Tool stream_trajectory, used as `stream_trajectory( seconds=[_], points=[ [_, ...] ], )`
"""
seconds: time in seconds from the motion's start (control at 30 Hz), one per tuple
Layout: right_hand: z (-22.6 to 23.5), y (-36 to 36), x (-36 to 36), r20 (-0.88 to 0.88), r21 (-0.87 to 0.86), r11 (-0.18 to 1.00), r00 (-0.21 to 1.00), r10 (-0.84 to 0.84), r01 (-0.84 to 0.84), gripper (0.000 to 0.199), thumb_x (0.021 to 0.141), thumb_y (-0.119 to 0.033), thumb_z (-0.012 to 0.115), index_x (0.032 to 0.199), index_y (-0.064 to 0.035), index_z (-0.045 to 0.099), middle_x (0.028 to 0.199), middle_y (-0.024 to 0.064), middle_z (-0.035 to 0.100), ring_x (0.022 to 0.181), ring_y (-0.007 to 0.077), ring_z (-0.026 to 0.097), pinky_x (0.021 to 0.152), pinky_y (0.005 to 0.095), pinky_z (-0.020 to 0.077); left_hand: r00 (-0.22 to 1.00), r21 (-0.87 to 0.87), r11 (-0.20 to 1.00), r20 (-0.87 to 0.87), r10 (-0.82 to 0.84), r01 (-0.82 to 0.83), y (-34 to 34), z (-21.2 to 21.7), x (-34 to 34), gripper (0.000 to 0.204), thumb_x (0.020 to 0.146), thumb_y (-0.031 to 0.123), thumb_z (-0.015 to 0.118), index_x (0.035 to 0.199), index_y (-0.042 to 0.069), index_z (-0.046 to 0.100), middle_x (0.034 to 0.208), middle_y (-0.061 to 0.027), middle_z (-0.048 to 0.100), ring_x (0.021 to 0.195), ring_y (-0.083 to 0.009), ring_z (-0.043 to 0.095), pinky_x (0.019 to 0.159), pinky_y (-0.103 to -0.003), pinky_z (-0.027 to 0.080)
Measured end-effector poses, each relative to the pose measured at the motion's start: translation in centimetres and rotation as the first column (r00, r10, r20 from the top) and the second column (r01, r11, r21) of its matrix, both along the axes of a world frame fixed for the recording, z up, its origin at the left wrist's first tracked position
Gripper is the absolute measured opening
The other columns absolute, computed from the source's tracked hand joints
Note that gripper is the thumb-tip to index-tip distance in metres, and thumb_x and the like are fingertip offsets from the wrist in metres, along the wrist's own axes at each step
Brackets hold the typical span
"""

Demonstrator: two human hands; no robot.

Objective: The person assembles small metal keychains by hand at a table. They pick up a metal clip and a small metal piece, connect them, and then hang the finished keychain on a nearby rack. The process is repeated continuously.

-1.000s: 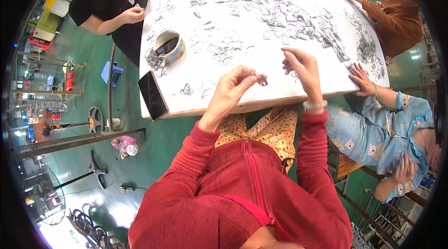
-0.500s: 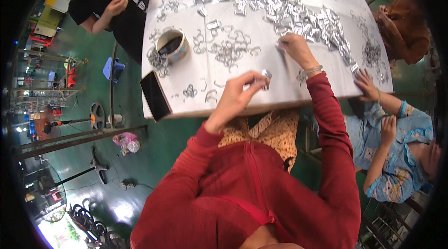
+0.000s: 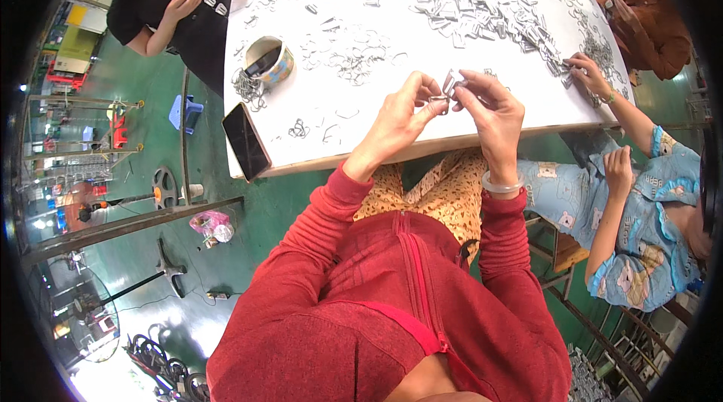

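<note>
- Head view, the hands: the left hand (image 3: pixel 401 117) and the right hand (image 3: pixel 489 105) meet above the near edge of the white table (image 3: pixel 392 142). Both are closed in a pinch on 1 small metal clip (image 3: pixel 449 88) held between them.
- Head view, the clip: it sits just above the fingertips, touching both hands. Its long axis seems to tilt up and to the right, though it is too small to be sure. The right hand's fingers wrap its upper end, and the left thumb and forefinger take the lower end, so neither hand is clearly nearer.
- Head view, the table: loose wire pieces (image 3: pixel 350 63) lie beyond the left hand, and a long heap of metal clips (image 3: pixel 482 7) runs across the far side, well apart from the grip.
- Head view, the left edge: a dark phone (image 3: pixel 245 141) overhangs the corner, near a roll of tape (image 3: pixel 269 61).
- Head view, others: 3 people work at the table's other sides.
</note>
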State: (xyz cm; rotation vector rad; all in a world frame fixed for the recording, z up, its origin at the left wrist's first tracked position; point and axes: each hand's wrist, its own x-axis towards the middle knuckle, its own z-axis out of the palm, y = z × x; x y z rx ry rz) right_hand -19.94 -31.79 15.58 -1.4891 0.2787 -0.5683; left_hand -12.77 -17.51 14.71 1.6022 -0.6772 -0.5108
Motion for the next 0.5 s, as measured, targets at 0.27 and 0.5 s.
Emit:
stream_trajectory(
  seconds=[0.27,0.5],
  points=[
    [-1.2,-0.8,1.1,-0.037,0.194,0.980,0.998,0.043,-0.035,0.023,0.076,0.004,0.068,0.098,0.0052,0.064,0.081,0.0087,0.066,0.067,0.0106,0.061,0.061,0.0212,0.0495,1.000,0.054,0.998,-0.017,0.019,-0.018,0.0,-0.8,0.3,0.027,0.088,0.015,0.061,0.102,0.002,0.043,0.095,-0.0152,0.064,0.087,-0.0224,0.064,0.076,-0.033,0.049],
    [0.0,-2.7,1.2,-0.092,0.214,0.973,0.993,-0.072,0.091,0.019,0.075,0.003,0.069,0.094,0.0049,0.065,0.082,0.0087,0.067,0.071,0.0111,0.061,0.062,0.0224,0.0478,0.984,0.050,0.995,0.162,0.075,-0.084,-2.9,-1.3,6.6,0.024,0.086,0.018,0.061,0.103,0.002,0.058,0.107,-0.0119,0.062,0.098,-0.0240,0.059,0.079,-0.032,0.047]
  ],
)
